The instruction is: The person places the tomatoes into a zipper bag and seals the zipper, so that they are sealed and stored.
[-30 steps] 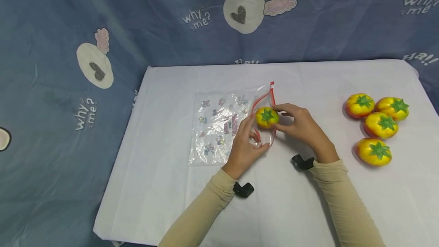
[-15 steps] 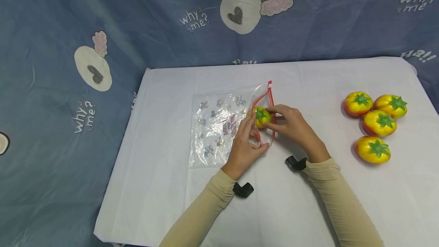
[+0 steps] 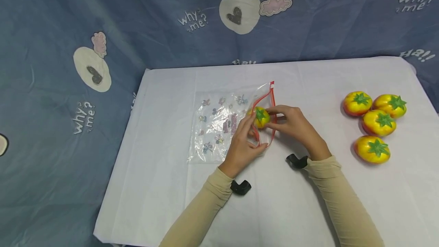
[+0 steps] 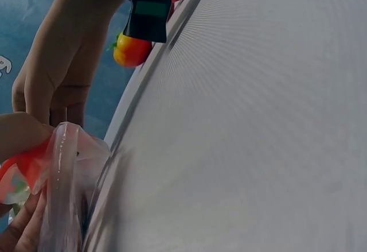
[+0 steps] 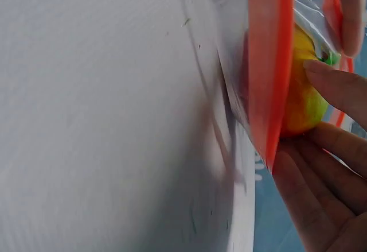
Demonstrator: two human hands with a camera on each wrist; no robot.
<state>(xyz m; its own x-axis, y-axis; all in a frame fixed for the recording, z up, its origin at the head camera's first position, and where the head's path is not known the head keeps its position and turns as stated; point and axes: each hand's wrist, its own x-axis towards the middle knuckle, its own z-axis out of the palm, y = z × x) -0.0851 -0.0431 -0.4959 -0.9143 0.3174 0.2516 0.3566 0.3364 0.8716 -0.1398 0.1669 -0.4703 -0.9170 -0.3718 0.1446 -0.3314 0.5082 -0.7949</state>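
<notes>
A clear zip bag (image 3: 210,125) with small printed figures lies in the middle of the table, its red-edged mouth parted toward the right. My left hand (image 3: 240,148) holds the bag at the near side of that mouth, thumb and fingers on the red edge (image 5: 272,62). Between the thumb and fingers of my right hand (image 3: 295,127) is a yellow toy fruit (image 3: 262,117) with a green leafy top. In the right wrist view the toy fruit (image 5: 304,97) sits inside the opening, partly behind the red strip. Left fingers cover part of it in the head view.
Several similar toy fruits (image 3: 377,123) lie grouped on the right of the white-covered table (image 3: 154,186). A blue printed cloth (image 3: 164,48) hangs behind and to the left. Black wrist mounts (image 3: 241,187) stick out from both sleeves.
My right hand has moved a little left, taking the toy fruit deeper into the bag's mouth. The left hand keeps its hold on the bag, nearly still.
</notes>
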